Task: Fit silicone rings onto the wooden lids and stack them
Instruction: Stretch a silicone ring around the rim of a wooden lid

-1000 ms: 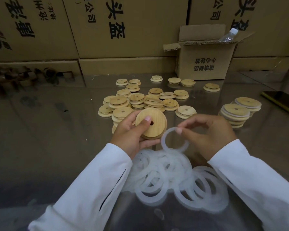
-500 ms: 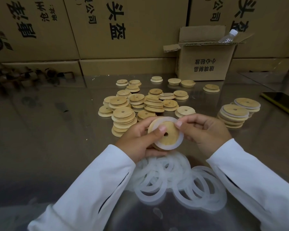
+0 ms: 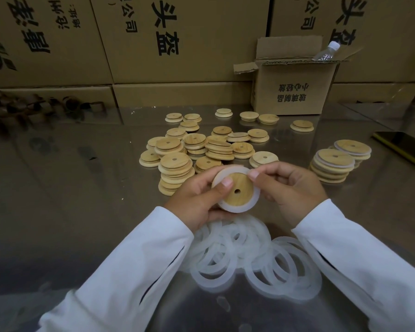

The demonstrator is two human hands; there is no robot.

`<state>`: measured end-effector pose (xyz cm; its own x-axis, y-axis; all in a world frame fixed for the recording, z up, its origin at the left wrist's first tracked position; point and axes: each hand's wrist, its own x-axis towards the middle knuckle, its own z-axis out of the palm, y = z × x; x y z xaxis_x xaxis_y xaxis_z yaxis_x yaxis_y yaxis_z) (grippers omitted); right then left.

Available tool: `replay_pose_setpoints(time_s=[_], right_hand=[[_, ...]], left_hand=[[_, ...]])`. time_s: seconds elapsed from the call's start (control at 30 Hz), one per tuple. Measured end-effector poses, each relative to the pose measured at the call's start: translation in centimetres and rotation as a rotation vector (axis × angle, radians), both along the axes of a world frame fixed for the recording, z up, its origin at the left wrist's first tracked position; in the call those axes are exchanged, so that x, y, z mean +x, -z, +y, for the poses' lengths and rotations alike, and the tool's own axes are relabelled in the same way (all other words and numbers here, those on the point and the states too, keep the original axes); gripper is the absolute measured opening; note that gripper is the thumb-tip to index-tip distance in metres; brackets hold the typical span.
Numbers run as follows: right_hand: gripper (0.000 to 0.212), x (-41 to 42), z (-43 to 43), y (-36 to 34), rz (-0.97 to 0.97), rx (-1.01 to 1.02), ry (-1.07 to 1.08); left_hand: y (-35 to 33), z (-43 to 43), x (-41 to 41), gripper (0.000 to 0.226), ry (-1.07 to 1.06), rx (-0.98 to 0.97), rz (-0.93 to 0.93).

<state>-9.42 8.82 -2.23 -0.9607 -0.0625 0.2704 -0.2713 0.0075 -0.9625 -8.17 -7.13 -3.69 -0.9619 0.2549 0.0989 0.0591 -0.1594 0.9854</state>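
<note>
My left hand (image 3: 197, 200) grips a round wooden lid (image 3: 240, 191) with a small centre hole, thumb pressed on its face. A white silicone ring (image 3: 253, 203) sits around the lid's raised middle. My right hand (image 3: 290, 185) pinches the ring's upper right edge with thumb and fingers. A heap of loose silicone rings (image 3: 256, 257) lies on the table below my hands. Bare wooden lids (image 3: 201, 147) are piled behind my hands. Two short stacks of ringed lids (image 3: 333, 164) stand at the right.
The steel table (image 3: 70, 200) is shiny. Large cardboard boxes (image 3: 177, 39) wall off the back. A small open box (image 3: 295, 92) with a plastic bottle (image 3: 326, 51) in it stands at back right. A phone (image 3: 405, 147) lies at the right edge.
The ring, held apart from the lid a second ago, has been laid over it and now sits around its raised middle. Both hands have drawn closer together on the lid.
</note>
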Motion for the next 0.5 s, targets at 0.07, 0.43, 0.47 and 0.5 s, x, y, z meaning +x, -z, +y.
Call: replay_pose_setpoints(time_s=[0.07,0.43,0.47,0.5], right_hand=[[0.016,0.08,-0.02,-0.05,0.003,0.008,0.016],[0.018,-0.12,0.42,-0.23,0.019,0.025,0.048],[0.018,-0.14,0.43,-0.19,0.031,0.034,0.056],[0.017,-0.15,0.41,-0.14,0.049,0.044,0.063]], left_hand=[[0.07,-0.02,-0.03,0.040,-0.011,-0.015,0.026],[0.12,-0.03,-0.18,0.034,-0.003,0.010,0.066],[0.12,-0.04,-0.17,0.034,-0.001,0.009,0.067],[0.12,-0.06,-0.17,0.034,0.001,0.008,0.069]])
